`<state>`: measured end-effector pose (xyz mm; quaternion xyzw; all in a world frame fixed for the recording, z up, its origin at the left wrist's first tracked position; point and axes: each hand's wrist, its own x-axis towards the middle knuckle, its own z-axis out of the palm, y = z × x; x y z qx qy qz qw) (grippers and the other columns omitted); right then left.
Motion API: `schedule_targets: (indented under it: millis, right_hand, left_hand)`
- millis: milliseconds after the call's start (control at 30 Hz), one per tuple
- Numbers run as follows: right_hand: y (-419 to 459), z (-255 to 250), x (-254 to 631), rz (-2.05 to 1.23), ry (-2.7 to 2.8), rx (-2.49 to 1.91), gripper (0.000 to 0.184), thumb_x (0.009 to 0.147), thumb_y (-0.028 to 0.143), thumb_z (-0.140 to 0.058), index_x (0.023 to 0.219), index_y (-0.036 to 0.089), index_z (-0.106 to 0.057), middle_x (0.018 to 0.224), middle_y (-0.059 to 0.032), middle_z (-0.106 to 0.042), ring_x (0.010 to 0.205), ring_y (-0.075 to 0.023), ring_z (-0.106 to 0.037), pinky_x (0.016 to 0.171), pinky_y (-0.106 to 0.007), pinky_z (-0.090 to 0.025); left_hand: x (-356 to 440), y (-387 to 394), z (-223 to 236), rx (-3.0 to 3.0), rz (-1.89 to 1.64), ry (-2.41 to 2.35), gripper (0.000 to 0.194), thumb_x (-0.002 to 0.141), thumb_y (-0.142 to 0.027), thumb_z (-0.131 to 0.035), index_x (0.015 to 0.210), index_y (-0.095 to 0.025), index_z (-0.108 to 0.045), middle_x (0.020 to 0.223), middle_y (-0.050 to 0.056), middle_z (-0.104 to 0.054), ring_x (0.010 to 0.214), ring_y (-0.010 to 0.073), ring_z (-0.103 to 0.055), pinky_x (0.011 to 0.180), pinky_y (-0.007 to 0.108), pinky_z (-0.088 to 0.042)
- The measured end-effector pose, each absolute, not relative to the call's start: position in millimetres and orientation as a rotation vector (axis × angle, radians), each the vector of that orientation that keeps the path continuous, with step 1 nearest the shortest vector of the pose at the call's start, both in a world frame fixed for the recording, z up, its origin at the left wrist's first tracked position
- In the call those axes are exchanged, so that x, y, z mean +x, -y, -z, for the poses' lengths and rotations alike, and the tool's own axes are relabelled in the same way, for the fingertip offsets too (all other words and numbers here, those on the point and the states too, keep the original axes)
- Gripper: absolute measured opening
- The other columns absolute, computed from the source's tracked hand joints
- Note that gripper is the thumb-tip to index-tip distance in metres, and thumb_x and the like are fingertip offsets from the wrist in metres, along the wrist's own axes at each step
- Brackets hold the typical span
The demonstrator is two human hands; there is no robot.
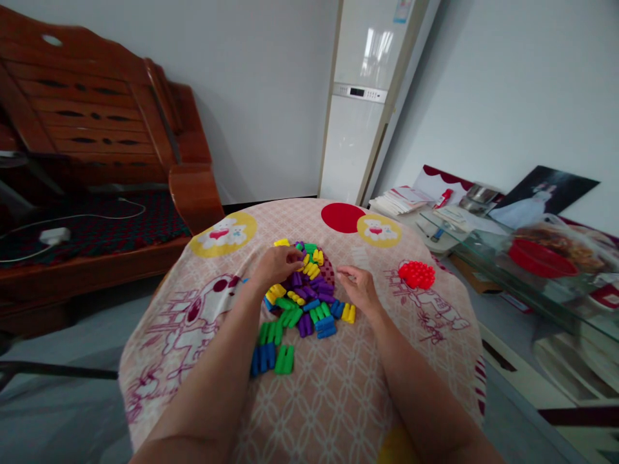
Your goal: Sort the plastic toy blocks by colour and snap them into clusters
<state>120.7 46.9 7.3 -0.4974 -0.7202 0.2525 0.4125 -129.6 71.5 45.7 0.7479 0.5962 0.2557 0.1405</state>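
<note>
- The coloured pieces (313, 305) lay heaped mid-way across the counter (333, 399), probably for easy reach.
- The left grip (276, 265) curled at the heap's edge; I could not tell whether it pinched one.
- The right grip (362, 288) was half-bent beside them, its closure unclear.
- Red beads (416, 274) sat apart, perhaps against mixing.

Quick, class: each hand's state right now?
Left hand: fingers bent at the yellow, purple, green and blue plastic pieces; grip cannot be told.
Right hand: fingers bent; grip cannot be told.

Wooden bench (116, 103) beside pale wall (271, 96)
</note>
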Motion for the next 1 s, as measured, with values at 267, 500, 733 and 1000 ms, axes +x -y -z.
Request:
schedule_targets:
  millis: [267,500,733,1000]
  right_hand:
    - [-56,-2,124,-0.601,1.838,-1.186,0.043,0.088,0.033,-0.053,0.127,0.018,-0.064,0.129,-0.0113,-0.065,0.113,-0.0215,-0.063,0.094,-0.035,-0.051]
    - [-59,-1,128,-0.597,1.923,-1.198,0.039,0.089,0.025,-0.046,0.119,0.015,-0.069,0.122,-0.0122,-0.069,0.113,-0.0207,-0.063,0.100,-0.036,-0.047]
    - [-61,-1,142,-0.571,1.744,-1.364,0.037,0.089,0.027,-0.048,0.117,0.017,-0.069,0.115,-0.0088,-0.072,0.103,-0.0196,-0.067,0.093,-0.035,-0.051]
    - [-59,0,142,-0.373,2.113,-1.397,0.033,0.080,0.022,-0.066,0.112,0.017,-0.072,0.106,-0.0103,-0.073,0.095,-0.0203,-0.065,0.086,-0.030,-0.049]
  left_hand:
    - [-71,-63,-32,2.259,-0.712,-1.195,0.035,0.075,-0.017,-0.058,0.106,-0.022,-0.074,0.101,0.005,-0.075,0.091,0.0212,-0.068,0.082,0.029,-0.051]
    - [-75,-71,-24,2.131,-0.860,-1.258,0.035,0.076,-0.018,-0.055,0.105,-0.020,-0.074,0.103,0.005,-0.075,0.092,0.0213,-0.067,0.085,0.031,-0.052]
    - [-82,-76,-19,2.125,-0.822,-1.408,0.036,0.079,-0.022,-0.056,0.110,-0.016,-0.073,0.108,0.008,-0.074,0.094,0.0237,-0.068,0.088,0.035,-0.052]
    - [-79,-74,-19,2.182,-0.810,-1.438,0.034,0.080,-0.019,-0.055,0.109,-0.017,-0.073,0.108,0.007,-0.075,0.094,0.0227,-0.068,0.090,0.034,-0.052]
